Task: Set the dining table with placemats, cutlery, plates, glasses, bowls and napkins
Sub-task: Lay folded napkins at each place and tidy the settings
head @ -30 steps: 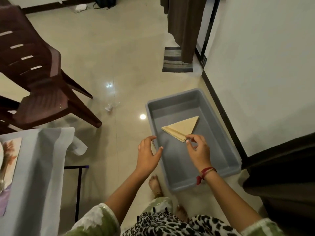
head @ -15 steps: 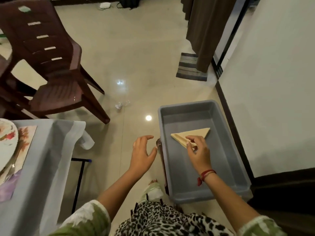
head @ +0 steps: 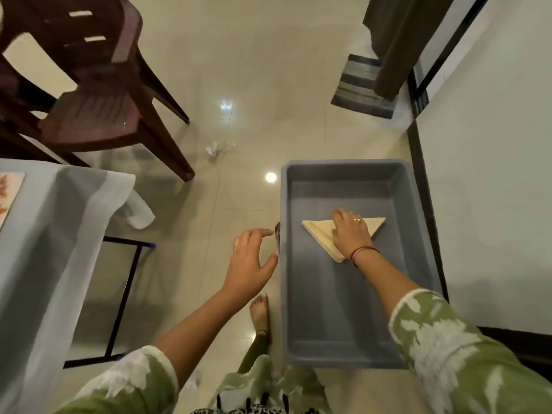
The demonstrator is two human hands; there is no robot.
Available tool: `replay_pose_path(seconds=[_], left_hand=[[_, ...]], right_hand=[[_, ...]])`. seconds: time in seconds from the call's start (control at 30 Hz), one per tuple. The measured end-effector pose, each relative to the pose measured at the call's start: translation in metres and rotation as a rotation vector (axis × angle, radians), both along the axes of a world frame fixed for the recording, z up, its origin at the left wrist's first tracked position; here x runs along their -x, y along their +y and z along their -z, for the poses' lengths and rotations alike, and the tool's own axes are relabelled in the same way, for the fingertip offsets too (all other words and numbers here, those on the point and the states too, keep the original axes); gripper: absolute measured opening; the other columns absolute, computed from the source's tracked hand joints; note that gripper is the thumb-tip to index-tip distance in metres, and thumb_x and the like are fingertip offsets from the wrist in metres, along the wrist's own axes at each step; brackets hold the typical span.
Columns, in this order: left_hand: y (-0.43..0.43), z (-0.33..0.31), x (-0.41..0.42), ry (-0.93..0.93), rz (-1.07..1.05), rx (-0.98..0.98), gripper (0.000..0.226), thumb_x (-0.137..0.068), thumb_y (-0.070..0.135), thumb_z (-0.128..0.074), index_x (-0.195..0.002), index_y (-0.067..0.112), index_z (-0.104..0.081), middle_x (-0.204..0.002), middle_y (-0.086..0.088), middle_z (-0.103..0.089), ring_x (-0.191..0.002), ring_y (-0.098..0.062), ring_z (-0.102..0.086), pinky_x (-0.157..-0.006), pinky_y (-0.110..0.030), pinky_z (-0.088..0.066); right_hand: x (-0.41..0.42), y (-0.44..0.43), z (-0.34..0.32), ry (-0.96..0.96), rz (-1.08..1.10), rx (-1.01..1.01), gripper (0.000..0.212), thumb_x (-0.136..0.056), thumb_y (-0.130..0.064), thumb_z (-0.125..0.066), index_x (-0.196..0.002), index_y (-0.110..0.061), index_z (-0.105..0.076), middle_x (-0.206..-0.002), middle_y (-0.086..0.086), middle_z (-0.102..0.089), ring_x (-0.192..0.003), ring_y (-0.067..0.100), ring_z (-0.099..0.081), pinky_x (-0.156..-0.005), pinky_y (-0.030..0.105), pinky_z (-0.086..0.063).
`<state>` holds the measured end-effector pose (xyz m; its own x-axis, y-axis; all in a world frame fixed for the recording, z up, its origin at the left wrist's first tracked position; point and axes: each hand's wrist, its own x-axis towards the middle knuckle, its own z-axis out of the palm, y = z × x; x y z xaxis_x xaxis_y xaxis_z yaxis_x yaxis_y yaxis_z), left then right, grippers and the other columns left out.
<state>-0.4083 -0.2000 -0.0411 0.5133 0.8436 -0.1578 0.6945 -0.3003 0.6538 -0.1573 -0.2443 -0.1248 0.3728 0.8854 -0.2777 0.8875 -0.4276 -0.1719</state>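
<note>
A grey plastic bin (head: 283,294) sits on the tiled floor close to the white wall, and the folded cream napkin (head: 316,231), a triangle, lies in its far half, one corner reaching toward the right wall of the bin. The right hand (head: 351,234) covers the middle of the napkin, fingers bent down over its far edge and thumb pressed at the fold, pinching it; whether the napkin is off the bin's bottom cannot be told. The left hand (head: 251,264) hovers just outside the bin's left rim, fingers spread wide and loosely curved, holding nothing. At the left edge of the view stands the table (head: 44,234) under a pale cloth, with a printed placemat (head: 7,192) at its far left corner. A dark brown plastic chair (head: 98,94) stands beyond the table, and a crumpled scrap of paper (head: 213,149) lies on the floor.
</note>
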Motion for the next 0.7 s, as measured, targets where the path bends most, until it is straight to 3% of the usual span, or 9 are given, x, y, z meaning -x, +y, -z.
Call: replay_pose_path(seconds=[0.23,0.4,0.53,0.7], left_hand=[[0.007,0.015,-0.011,0.02,-0.027,0.021,0.039,-0.091,0.028,-0.06,-0.128,0.024,-0.05,-0.128,0.008,-0.048,-0.119,-0.006,-0.037,-0.096,-0.021,-0.03],[0.011,0.015,-0.014,0.012,-0.032,0.033,0.039,-0.091,0.027,-0.061,-0.128,0.023,-0.05,-0.126,0.01,-0.047,-0.119,-0.006,-0.038,-0.096,-0.021,-0.03],[0.009,0.012,-0.011,0.027,-0.023,0.056,0.039,-0.091,0.026,-0.06,-0.128,0.022,-0.05,-0.129,0.005,-0.049,-0.123,-0.011,-0.04,-0.096,-0.021,-0.03],[0.001,-0.002,-0.016,0.035,-0.014,0.066,0.039,-0.091,0.028,-0.06,-0.129,0.021,-0.05,-0.129,0.003,-0.049,-0.123,-0.014,-0.041,-0.096,-0.022,-0.031]], right_hand=[[-0.026,0.014,0.029,-0.091,-0.042,0.239,0.046,-0.091,-0.009,-0.038,-0.136,-0.02,-0.04,-0.136,0.006,-0.049,-0.124,0.026,-0.047,-0.113,0.047,-0.021],[-0.033,0.021,0.035,-0.062,-0.055,0.285,0.036,-0.088,-0.011,-0.048,-0.122,-0.019,-0.05,-0.123,0.006,-0.055,-0.118,0.027,-0.05,-0.111,0.05,-0.021],[-0.039,0.013,0.025,-0.013,-0.065,0.301,0.026,-0.088,-0.027,-0.056,-0.113,-0.02,-0.06,-0.119,0.007,-0.055,-0.112,0.028,-0.052,-0.098,0.04,-0.037],[-0.026,-0.022,-0.013,0.27,0.116,0.124,0.023,-0.089,-0.028,-0.058,-0.109,-0.016,-0.06,-0.112,0.01,-0.063,-0.103,0.031,-0.058,-0.077,0.033,-0.04]])
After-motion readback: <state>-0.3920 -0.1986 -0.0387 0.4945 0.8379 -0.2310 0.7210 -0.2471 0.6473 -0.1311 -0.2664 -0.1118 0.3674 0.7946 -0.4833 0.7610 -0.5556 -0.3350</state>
